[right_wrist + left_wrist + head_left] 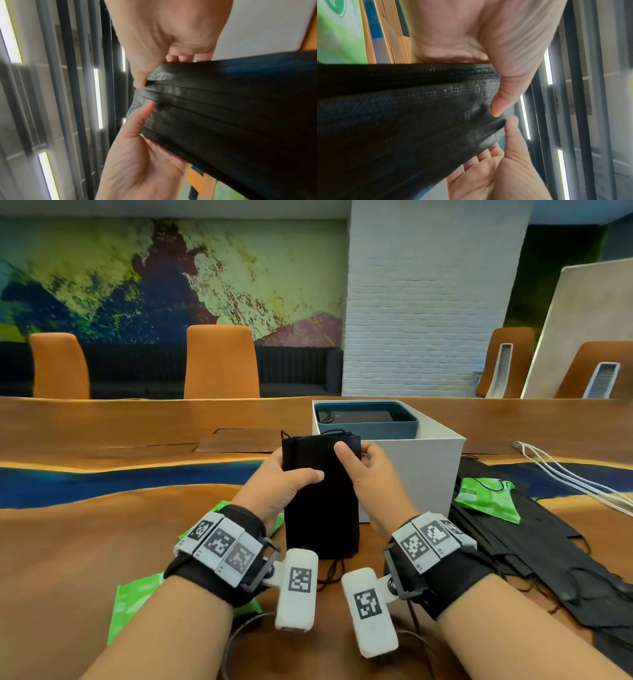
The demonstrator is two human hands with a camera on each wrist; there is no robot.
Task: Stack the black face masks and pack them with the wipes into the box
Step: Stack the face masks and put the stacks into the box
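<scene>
Both hands hold a stack of black face masks (322, 501) on end above the near worktop (102, 529), just in front of the white box (421, 474). The left hand (277, 484) grasps the stack's left edge, thumb laid across the front and fingers hidden behind; the right hand (366, 474) pinches the top right corner, thumb in front and the other fingers behind. In the left wrist view the two thumbs nearly meet on the pleated fabric (419, 115), which suggests the hands are squaring the edges so that the masks sit as one tidy block. Ear loops dangle below the stack's lower end.

The box stands open, and a teal tray (366, 422) sits inside it at the far side with something dark already in it, probably masks. Holding the stack upright close to the box probably serves to drop it in edgewise.

More loose black masks (534, 546) lie spread on the worktop to the right, with a green wipes packet (486, 498) on top of them. Other green wipes packets (137, 604) lie near left, partly under the left wrist. So the packing looks only partly done. White cables (565, 474) run along the far right.
</scene>
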